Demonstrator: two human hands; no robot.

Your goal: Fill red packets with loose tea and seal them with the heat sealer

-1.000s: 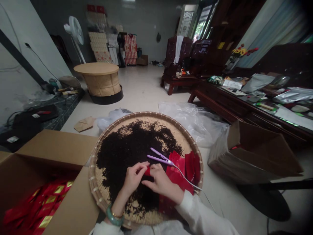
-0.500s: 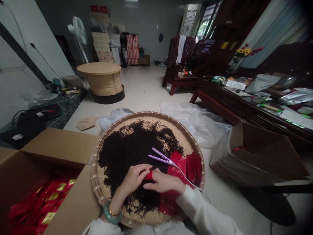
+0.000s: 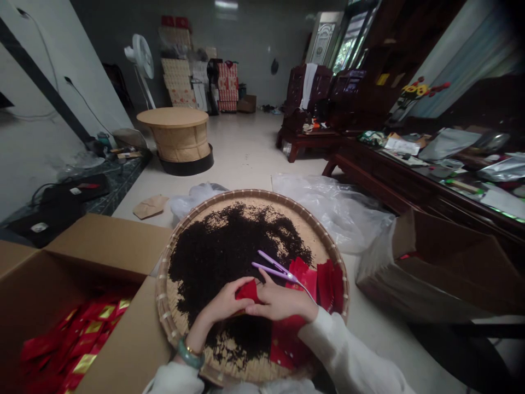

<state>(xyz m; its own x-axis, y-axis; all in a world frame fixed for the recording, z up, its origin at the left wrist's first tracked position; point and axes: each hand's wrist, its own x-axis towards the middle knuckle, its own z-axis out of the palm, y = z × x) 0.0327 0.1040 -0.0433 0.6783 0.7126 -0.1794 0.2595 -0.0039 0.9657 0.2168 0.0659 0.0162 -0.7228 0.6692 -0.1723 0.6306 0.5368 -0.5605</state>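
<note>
A small red packet [image 3: 248, 291] is held between my two hands above the round bamboo tray [image 3: 163, 306]. My left hand [image 3: 225, 300] is closed round its left side, fingers over the top. My right hand [image 3: 283, 301] grips the packet's right side, thumb underneath and index finger raised toward the purple hair straightener [image 3: 275, 268]. The straightener lies with its jaws apart, its cord running under my right wrist. Dark loose tea leaves [image 3: 213, 251] cover much of the tray. Red packets [image 3: 328, 282] lie in the tray's right side, and more red ones [image 3: 287, 345] sit below my right hand.
On the left an open cardboard box [image 3: 110, 241] holds many red and gold packets [image 3: 82, 334]. Another open carton [image 3: 443, 262] stands at right, beside clear plastic sheeting [image 3: 336, 210]. A dark wooden table [image 3: 369, 175] and a round wicker table [image 3: 176, 117] stand beyond.
The red packet now shows more of its face between my hands, tilted upward. My right index finger has lifted. The whole view has shifted slightly.
</note>
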